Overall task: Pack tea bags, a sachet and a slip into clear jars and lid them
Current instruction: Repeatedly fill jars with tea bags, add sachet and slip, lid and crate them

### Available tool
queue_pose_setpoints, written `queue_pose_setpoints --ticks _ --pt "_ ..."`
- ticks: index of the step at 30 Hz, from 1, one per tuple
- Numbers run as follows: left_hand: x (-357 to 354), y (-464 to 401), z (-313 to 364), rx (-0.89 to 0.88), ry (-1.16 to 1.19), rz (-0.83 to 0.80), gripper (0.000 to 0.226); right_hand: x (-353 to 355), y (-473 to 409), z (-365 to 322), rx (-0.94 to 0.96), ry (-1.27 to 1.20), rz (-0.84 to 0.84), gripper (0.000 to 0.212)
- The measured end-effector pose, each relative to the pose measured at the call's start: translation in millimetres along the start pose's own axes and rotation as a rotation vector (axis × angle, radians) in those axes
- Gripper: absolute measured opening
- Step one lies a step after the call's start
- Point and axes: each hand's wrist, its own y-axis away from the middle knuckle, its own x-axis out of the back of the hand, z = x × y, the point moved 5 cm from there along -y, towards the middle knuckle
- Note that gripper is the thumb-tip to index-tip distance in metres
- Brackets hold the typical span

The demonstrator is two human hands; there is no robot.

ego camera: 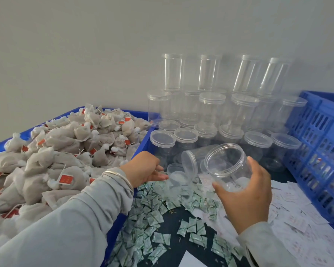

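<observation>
soft even daylight, faint shadows, blurred stacked jars point(210, 105), wide-angle edge bending

Left hand point(143, 167) open, fingers extended, right hand point(245, 193) curled, gripping

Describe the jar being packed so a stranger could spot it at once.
Start at the stacked clear jars against the wall, then drop to the front. The open jar is tilted, lidless and gripped by the right hand; its neighbours stand upright with lids on.

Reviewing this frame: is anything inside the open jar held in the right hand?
The open jar in the right hand looks empty: no tea bag, sachet or slip shows through its clear wall. The palm and fingers cover part of its base, so that patch cannot be checked.
</observation>
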Motion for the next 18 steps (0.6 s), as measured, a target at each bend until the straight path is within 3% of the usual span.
queue_pose_setpoints --ticks 7,11,13,15,18 --pt "0.2 -0.1 10.0 -0.098 0.001 0.018 0.039 -21.7 26.2 -4.2 -0.095 -0.195 -0.199 0.106" --pt "12.5 2.7 27.9 -0.264 -0.016 0.085 0.035 -38.0 49.0 -17.4 -0.098 -0.297 -0.274 0.102" --pt "40.5 -0.9 40.7 -0.383 -0.192 0.263 0.034 -46.5 61.0 -23.8 -0.106 -0.395 -0.333 0.102" --pt "78.1 -0.1 52.1 -0.474 -0.563 0.563 0.036 -55.1 72.6 -26.3 -0.142 -0.507 -0.395 0.100" --pt "122.6 -1.0 54.7 -0.440 -0.824 0.778 0.045 -63.2 84.9 -28.6 -0.167 -0.574 -0.457 0.098"
